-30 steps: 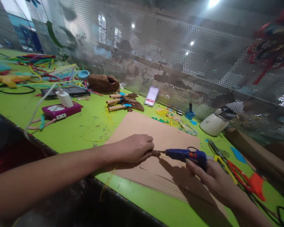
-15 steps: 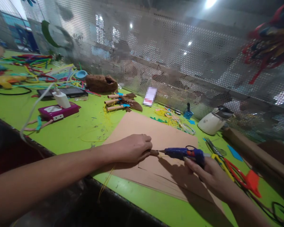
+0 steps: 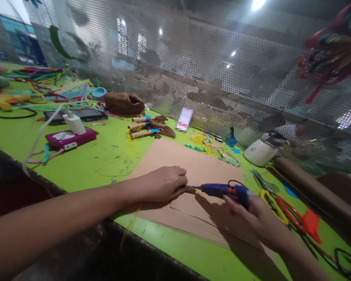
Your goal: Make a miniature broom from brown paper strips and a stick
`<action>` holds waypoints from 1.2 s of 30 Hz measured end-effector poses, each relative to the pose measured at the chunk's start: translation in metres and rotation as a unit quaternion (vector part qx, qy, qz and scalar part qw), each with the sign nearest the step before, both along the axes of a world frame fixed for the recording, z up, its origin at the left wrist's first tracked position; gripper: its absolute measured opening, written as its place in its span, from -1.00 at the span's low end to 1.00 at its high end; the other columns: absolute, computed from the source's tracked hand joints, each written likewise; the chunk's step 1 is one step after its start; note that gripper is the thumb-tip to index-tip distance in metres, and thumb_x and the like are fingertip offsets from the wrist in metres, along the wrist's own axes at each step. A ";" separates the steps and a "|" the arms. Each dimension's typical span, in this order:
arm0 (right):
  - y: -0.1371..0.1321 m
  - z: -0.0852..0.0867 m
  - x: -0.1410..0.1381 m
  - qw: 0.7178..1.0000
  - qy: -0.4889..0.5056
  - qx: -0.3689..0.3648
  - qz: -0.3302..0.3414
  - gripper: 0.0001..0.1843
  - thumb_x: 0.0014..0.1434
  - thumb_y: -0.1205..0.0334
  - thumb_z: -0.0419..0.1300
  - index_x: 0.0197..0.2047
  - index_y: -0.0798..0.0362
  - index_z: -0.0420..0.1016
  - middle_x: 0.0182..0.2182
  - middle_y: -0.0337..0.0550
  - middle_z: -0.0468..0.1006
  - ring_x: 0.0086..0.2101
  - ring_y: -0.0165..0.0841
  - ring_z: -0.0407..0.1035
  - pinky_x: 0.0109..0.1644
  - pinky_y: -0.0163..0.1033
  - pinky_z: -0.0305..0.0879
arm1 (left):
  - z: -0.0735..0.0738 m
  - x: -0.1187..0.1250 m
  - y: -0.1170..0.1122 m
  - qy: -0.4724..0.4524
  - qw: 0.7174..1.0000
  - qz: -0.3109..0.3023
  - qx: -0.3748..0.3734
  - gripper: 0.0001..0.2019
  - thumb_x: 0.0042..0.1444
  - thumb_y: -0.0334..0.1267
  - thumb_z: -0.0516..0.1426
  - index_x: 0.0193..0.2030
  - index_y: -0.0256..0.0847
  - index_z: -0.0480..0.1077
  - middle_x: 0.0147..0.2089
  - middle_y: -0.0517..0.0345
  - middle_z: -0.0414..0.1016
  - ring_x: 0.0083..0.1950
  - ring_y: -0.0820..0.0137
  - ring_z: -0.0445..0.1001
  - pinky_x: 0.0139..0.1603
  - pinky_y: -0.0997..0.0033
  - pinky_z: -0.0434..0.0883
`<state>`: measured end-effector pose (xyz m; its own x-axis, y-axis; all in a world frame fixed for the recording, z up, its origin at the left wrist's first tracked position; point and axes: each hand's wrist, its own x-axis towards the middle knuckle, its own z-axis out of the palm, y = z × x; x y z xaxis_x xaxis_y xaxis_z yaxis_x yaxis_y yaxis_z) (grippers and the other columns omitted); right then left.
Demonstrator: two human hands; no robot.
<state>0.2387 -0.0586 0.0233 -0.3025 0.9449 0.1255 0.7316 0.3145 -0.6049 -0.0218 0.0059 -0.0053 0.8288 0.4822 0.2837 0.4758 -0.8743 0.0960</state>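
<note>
My right hand (image 3: 259,218) is wrapped round a blue hot glue gun (image 3: 222,190), its nozzle pointing left. The nozzle tip meets, or nearly meets, the end of a small brown rolled piece (image 3: 190,189). My left hand (image 3: 166,181) pinches that piece, and most of it is hidden under the fingers. Beneath both hands lie sheets of brown paper (image 3: 152,164). Yellow string (image 3: 131,226) hangs over the table edge below my left wrist. Behind my left hand rest several paper rolls (image 3: 140,125) with brown leaf-like pieces and blue bands.
A purple power strip (image 3: 71,138) with a white plug stands left, near a phone (image 3: 76,115). Yellow scissors (image 3: 273,207) and orange scissors (image 3: 291,214) lie right, by cables. A white kettle-like container (image 3: 260,151) stands behind. A perforated metal screen (image 3: 175,54) closes off the back.
The glue gun and my right hand have shifted slightly left, bringing the nozzle closer over the brown rolled piece. My left hand stays nearly still.
</note>
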 end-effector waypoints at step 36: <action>-0.003 0.004 -0.006 0.999 -0.025 0.020 0.011 -0.65 0.17 0.02 0.03 -0.53 0.05 0.33 -0.61 -0.22 0.37 -0.54 -0.38 0.25 -0.48 -0.32 0.21 | 0.002 0.001 -0.001 -0.004 1.000 0.001 -0.001 -0.76 0.24 -0.26 -0.05 -0.35 -0.25 0.38 -0.33 0.05 0.37 -0.33 0.40 0.30 -0.31 0.41 0.22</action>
<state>0.2324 -0.0613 0.0268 -0.3309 0.9322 0.1469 0.7530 0.3546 -0.5543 -0.0210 0.0050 -0.0037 0.8257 0.4851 0.2881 0.4772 -0.8728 0.1019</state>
